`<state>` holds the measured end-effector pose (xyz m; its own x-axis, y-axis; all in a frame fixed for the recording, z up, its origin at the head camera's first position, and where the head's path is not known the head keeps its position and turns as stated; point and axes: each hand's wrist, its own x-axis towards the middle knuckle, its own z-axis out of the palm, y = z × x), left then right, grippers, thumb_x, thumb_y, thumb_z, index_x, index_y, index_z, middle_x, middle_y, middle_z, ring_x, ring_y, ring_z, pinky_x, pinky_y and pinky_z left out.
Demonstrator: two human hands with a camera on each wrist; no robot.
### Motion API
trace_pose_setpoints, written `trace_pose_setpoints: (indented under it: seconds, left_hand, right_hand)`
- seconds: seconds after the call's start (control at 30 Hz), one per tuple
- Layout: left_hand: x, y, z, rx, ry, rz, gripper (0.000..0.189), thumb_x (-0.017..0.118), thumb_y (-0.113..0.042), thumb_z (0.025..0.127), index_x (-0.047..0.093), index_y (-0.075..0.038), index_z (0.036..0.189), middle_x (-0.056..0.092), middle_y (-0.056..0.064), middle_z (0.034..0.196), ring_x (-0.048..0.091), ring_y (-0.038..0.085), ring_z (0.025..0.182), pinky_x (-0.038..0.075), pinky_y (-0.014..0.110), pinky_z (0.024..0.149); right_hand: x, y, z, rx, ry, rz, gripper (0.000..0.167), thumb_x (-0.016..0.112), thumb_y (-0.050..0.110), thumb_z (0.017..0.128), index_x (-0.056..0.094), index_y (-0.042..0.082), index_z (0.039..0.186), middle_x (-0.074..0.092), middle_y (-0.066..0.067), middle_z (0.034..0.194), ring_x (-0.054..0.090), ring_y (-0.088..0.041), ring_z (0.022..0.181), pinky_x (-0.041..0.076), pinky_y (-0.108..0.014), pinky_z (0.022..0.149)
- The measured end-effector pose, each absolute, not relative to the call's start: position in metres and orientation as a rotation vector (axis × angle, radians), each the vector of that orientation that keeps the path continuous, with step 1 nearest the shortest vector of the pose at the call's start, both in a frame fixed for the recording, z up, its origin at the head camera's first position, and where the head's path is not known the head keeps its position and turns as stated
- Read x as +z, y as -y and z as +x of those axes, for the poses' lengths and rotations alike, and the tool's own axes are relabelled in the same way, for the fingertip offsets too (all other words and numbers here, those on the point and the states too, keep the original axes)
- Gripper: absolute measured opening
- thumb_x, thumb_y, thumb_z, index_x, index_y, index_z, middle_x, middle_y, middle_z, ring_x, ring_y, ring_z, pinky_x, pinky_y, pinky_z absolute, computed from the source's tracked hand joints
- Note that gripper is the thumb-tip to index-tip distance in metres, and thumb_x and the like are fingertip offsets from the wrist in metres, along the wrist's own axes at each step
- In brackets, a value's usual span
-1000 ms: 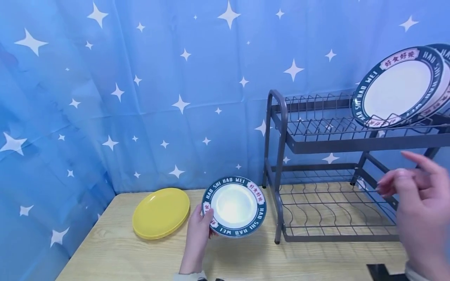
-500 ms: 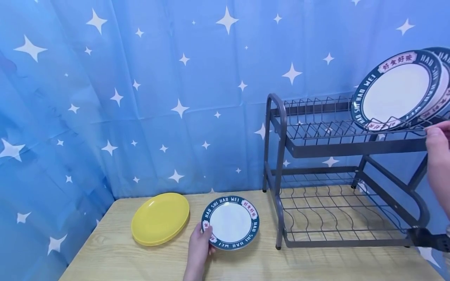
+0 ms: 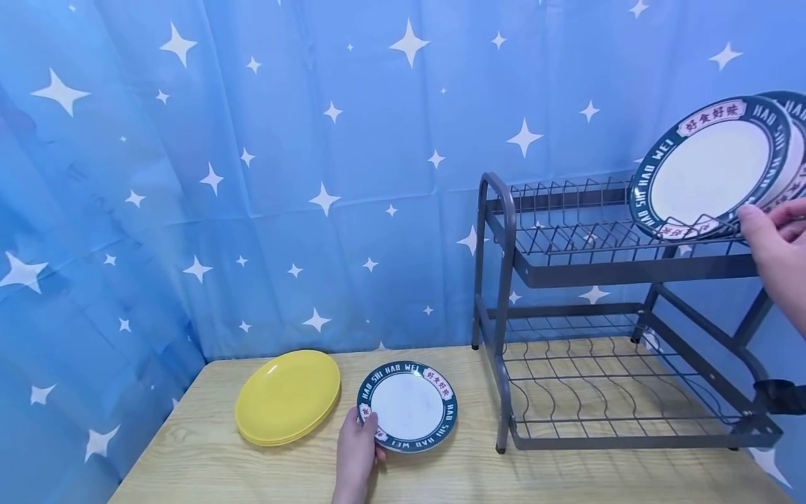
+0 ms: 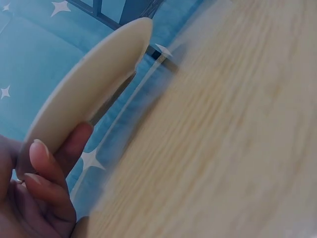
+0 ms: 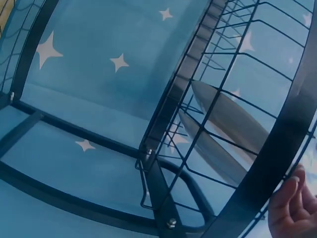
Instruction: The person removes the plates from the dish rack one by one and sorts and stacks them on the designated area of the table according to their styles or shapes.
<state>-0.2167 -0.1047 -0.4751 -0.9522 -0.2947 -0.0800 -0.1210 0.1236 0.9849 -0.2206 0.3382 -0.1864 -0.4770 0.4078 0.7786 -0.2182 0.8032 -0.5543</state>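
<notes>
My left hand (image 3: 357,448) grips a round white plate (image 3: 407,411) with a dark green lettered rim, thumb on top and fingers beneath. In the left wrist view the plate's pale underside (image 4: 89,84) tilts up above the tabletop. My right hand (image 3: 781,245) is at the upper tier of the dish rack, thumb over the lower right rim of the front leaning plate (image 3: 711,171). A matching plate (image 3: 795,105) leans behind it. The right wrist view shows my curled right fingers (image 5: 287,193) beside the rack's front bar; I cannot tell whether they pinch a plate.
A low stack of yellow plates (image 3: 288,395) lies left of the held plate. The two-tier grey metal dish rack (image 3: 630,271) stands on the right of the wooden table (image 3: 252,476), its wire lower shelf (image 3: 604,392) near the tabletop. A starry blue curtain (image 3: 264,175) hangs behind.
My right hand has moved up from beside the rack to the leaning plates. My left hand has lowered its plate and drawn it slightly left. The view has shifted a little.
</notes>
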Motion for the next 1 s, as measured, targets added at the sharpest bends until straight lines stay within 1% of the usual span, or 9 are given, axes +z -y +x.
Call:
trace_pose_setpoints:
  seconds: [0.13, 0.23, 0.43, 0.57, 0.7, 0.8, 0.87, 0.93, 1.0]
  left_hand:
    - [-0.478, 0.104, -0.216, -1.908, 2.286, 0.42, 0.036, 0.043, -0.02, 0.093, 0.04, 0.0, 0.123, 0.053, 0.004, 0.058, 0.045, 0.011, 0.037, 0.036, 0.023, 0.034]
    - [-0.479, 0.103, -0.215, -1.892, 2.299, 0.42, 0.036, 0.043, -0.02, 0.093, 0.039, 0.0, 0.123, 0.052, 0.004, 0.058, 0.045, 0.011, 0.037, 0.036, 0.022, 0.034]
    - [-0.481, 0.1, -0.214, -1.892, 2.297, 0.398, 0.036, 0.044, -0.019, 0.093, 0.04, 0.002, 0.122, 0.052, 0.004, 0.058, 0.045, 0.011, 0.037, 0.036, 0.023, 0.033]
    - [-0.485, 0.095, -0.213, -1.889, 2.316, 0.398, 0.036, 0.043, -0.019, 0.093, 0.04, 0.003, 0.122, 0.052, 0.004, 0.057, 0.046, 0.011, 0.037, 0.038, 0.023, 0.033]
    - [-0.49, 0.088, -0.211, -1.884, 2.335, 0.404, 0.037, 0.043, -0.018, 0.093, 0.04, 0.004, 0.122, 0.053, 0.004, 0.057, 0.046, 0.012, 0.036, 0.039, 0.025, 0.033]
    - [-0.492, 0.085, -0.211, -1.895, 2.344, 0.393, 0.038, 0.043, -0.019, 0.093, 0.039, 0.004, 0.123, 0.053, 0.005, 0.057, 0.047, 0.012, 0.036, 0.039, 0.026, 0.034]
    - [-0.492, 0.085, -0.213, -1.901, 2.349, 0.387, 0.039, 0.043, -0.02, 0.093, 0.038, 0.003, 0.124, 0.053, 0.005, 0.057, 0.047, 0.011, 0.036, 0.039, 0.025, 0.034]
    - [-0.489, 0.087, -0.215, -1.9, 2.347, 0.384, 0.04, 0.043, -0.02, 0.093, 0.037, 0.003, 0.125, 0.053, 0.005, 0.058, 0.046, 0.011, 0.037, 0.039, 0.025, 0.034]
    - [-0.485, 0.091, -0.216, -1.884, 2.342, 0.384, 0.041, 0.044, -0.02, 0.092, 0.036, 0.004, 0.126, 0.053, 0.005, 0.059, 0.046, 0.011, 0.037, 0.039, 0.025, 0.033]
  right_hand:
    - [-0.181, -0.339, -0.226, 0.687, 1.954, -0.089, 0.029, 0.052, 0.023, 0.09, 0.046, 0.035, 0.115, 0.032, 0.027, 0.07, 0.029, 0.014, 0.059, 0.028, -0.002, 0.059]
    - [-0.176, -0.34, -0.229, 0.661, 1.992, -0.063, 0.059, 0.052, 0.021, 0.089, 0.024, 0.027, 0.14, 0.03, 0.029, 0.071, 0.027, 0.017, 0.062, 0.03, -0.002, 0.069]
    - [-0.167, -0.341, -0.231, 0.633, 2.111, -0.033, 0.069, 0.054, 0.023, 0.089, 0.012, 0.023, 0.143, 0.047, 0.013, 0.07, 0.027, 0.017, 0.051, 0.023, 0.001, 0.053]
    - [-0.162, -0.343, -0.233, 0.661, 2.126, -0.065, 0.068, 0.051, 0.021, 0.09, 0.009, 0.018, 0.144, 0.049, 0.013, 0.067, 0.025, 0.019, 0.047, 0.023, 0.001, 0.047]
    - [-0.167, -0.364, -0.251, 0.744, 2.121, -0.09, 0.064, 0.047, 0.022, 0.091, 0.009, 0.022, 0.143, 0.057, -0.002, 0.107, 0.05, 0.013, 0.082, 0.037, -0.001, 0.071]
    - [-0.179, -0.393, -0.272, 0.756, 2.101, -0.093, 0.053, 0.044, 0.023, 0.092, 0.024, 0.017, 0.141, 0.051, -0.003, 0.124, 0.051, 0.01, 0.082, 0.04, -0.003, 0.064]
    - [-0.187, -0.411, -0.285, 0.752, 2.092, -0.059, 0.049, 0.042, 0.02, 0.091, 0.029, 0.018, 0.139, 0.054, 0.005, 0.119, 0.046, 0.018, 0.071, 0.036, -0.002, 0.05]
    - [-0.184, -0.409, -0.285, 0.741, 2.107, -0.071, 0.052, 0.039, 0.017, 0.09, 0.026, 0.019, 0.14, 0.051, 0.003, 0.123, 0.053, 0.009, 0.081, 0.043, -0.008, 0.061]
    - [-0.176, -0.398, -0.28, 0.748, 2.121, -0.079, 0.06, 0.038, 0.015, 0.089, 0.014, 0.028, 0.142, 0.033, 0.003, 0.139, 0.046, -0.009, 0.113, 0.04, -0.017, 0.088]
